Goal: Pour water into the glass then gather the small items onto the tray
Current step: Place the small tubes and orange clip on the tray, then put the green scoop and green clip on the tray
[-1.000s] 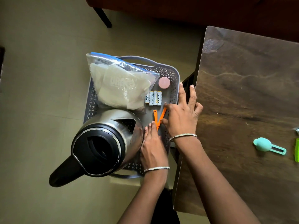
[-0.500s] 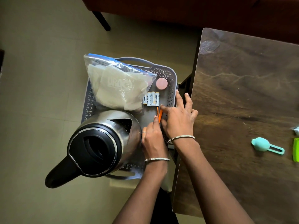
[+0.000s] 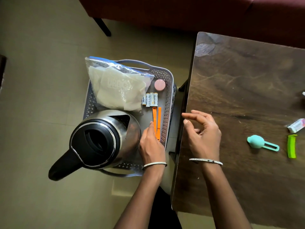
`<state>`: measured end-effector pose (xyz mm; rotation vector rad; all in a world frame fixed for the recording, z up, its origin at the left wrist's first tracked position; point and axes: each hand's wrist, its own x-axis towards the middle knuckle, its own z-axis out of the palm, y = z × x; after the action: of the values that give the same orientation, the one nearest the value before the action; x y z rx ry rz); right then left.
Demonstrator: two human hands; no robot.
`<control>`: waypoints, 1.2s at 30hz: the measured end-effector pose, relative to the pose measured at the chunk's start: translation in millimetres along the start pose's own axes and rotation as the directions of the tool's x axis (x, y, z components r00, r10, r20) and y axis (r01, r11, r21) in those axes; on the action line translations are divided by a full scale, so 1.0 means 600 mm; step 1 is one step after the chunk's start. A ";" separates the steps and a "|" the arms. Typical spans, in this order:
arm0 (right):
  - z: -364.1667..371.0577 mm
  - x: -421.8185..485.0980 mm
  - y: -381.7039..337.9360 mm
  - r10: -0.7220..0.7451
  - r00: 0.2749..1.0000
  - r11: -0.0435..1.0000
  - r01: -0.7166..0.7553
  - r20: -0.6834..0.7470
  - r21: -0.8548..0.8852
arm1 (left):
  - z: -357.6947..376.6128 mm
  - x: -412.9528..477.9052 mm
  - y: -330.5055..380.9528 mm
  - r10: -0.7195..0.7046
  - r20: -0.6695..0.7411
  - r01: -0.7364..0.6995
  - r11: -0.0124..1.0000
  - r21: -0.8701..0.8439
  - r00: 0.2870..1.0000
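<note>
Table (image 3: 239, 80) holds teal scoop (image 3: 257, 142), green clip (image 3: 291, 146), box (image 3: 296, 125).

One kettle (image 3: 102, 139), one tray (image 3: 167, 100), two hands (image 3: 152, 146) (image 3: 203, 134)

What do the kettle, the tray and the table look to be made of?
Kettle: polished steel body, by its mirror-like reflections, with a matte black, likely plastic lid and handle. Tray: grey plastic, apparently, with moulded perforated walls. Table: dark wood or wood-look laminate, glossy, with visible grain.

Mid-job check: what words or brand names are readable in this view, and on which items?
"Heybright": printed lengthwise on the batteries in the tray.
Plastic bag: pale logo, too blurred to read.
Small white box on the table: print too small to read.
</note>
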<state>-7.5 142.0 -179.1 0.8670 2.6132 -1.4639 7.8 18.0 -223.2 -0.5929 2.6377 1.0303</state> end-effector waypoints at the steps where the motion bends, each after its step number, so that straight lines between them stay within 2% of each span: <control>1: -0.006 -0.007 0.003 0.013 1.000 1.000 -0.013 -0.008 0.006 | -0.003 -0.005 -0.003 -0.003 0.012 0.003 1.000 -0.004 1.000; 4: -0.021 -0.031 0.010 0.039 0.999 0.999 -0.038 -0.003 0.036 | -0.016 -0.022 -0.011 -0.021 0.041 0.023 0.999 -0.037 0.999; 7: -0.041 -0.063 0.012 0.058 0.998 0.996 -0.059 0.026 0.062 | -0.034 -0.041 -0.014 -0.020 0.008 0.021 0.997 -0.076 1.000; 12: -0.100 -0.121 0.002 0.041 0.997 0.995 -0.047 0.060 0.090 | -0.068 -0.106 0.021 0.052 -0.084 -0.061 0.992 -0.114 0.995; 22: -0.290 -0.229 0.009 0.031 0.995 0.989 -0.045 0.096 0.141 | -0.069 -0.322 0.118 0.227 -0.104 -0.237 0.966 -0.101 0.968; 31: -0.455 -0.272 0.156 0.206 0.978 0.968 -0.200 -0.024 0.150 | 0.048 -0.439 0.168 0.285 0.050 -0.277 0.953 -0.123 0.957; 36: -0.512 -0.238 0.216 0.305 0.948 0.940 -0.284 -0.095 0.187 | 0.112 -0.440 0.212 0.188 0.145 -0.166 0.975 -0.148 0.971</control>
<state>249.3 373.2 -68.7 1.3408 2.3227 -1.6103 189.2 223.2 -99.3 -0.2899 2.5310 1.2599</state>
